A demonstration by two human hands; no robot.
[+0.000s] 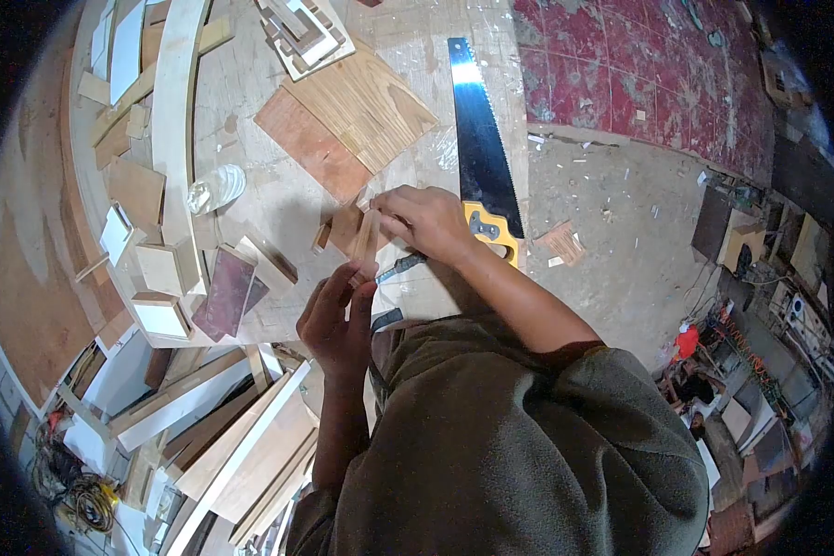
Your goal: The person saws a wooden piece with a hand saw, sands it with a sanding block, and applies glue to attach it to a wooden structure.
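A small piece of wood (367, 237) stands on edge between my two hands, close over the table's near edge. The fingers of my left hand (335, 320) pinch its lower end. My right hand (428, 222) grips its upper end between thumb and fingers. Under and beside it lie small wood offcuts (321, 237), partly hidden by the hands. A slim tool with a dark grip (400, 267) rests just below my right hand. Right of that hand lies a handsaw (482, 139) with a yellow handle, its blade pointing away from me.
Beyond my hands lie a reddish board (311, 141) and a striped wood panel (366, 107). A clear plastic bottle (217, 190) lies on the left among wood blocks (169, 267). Long planks (236, 463) are stacked below the table's left side. Scraps (562, 243) litter the floor at right.
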